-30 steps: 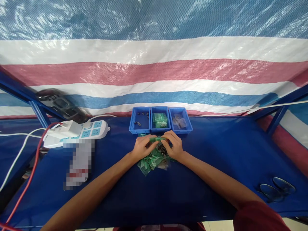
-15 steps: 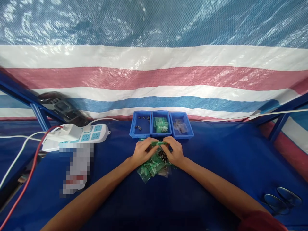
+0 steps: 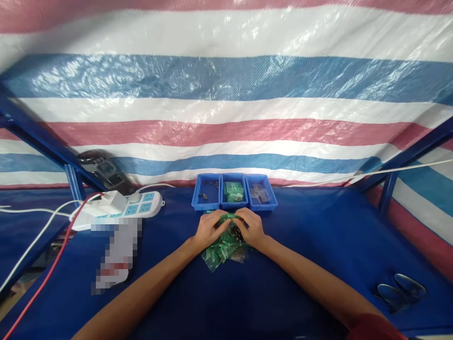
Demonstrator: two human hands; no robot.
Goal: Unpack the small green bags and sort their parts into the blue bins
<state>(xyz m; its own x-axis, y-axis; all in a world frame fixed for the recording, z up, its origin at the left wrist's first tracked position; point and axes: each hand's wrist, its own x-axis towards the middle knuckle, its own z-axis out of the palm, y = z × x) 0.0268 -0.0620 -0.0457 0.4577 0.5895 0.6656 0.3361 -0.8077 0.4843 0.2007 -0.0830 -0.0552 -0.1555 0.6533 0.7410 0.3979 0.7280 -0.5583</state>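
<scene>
My left hand (image 3: pixel 208 229) and my right hand (image 3: pixel 252 228) meet at the middle, both closed on the top edge of a green plastic bag (image 3: pixel 229 216). Below and between them lie more clear bags with green pieces (image 3: pixel 221 250), some small dark parts (image 3: pixel 235 231) and a bag of pale pieces (image 3: pixel 238 255). Just beyond my fingers stand three blue bins: the left bin (image 3: pixel 207 207) holds a few small dark parts, the middle bin (image 3: pixel 233 205) green bags, and the right bin (image 3: pixel 262 207) clear bags with small pieces.
A white power strip (image 3: pixel 155 204) with plugs and cables lies at the left, near a blurred-out object (image 3: pixel 118 250) and a dark wrapped item (image 3: pixel 106 170). Eyeglasses (image 3: pixel 401 293) rest at the right. Blue frame bars and a striped sheet (image 3: pixel 226 111) stand behind the blue table (image 3: pixel 311 236).
The camera view has tilted up, so more of the striped sheet shows and the bins sit slightly lower. Both hands stay on the green bag, with only a slight shift.
</scene>
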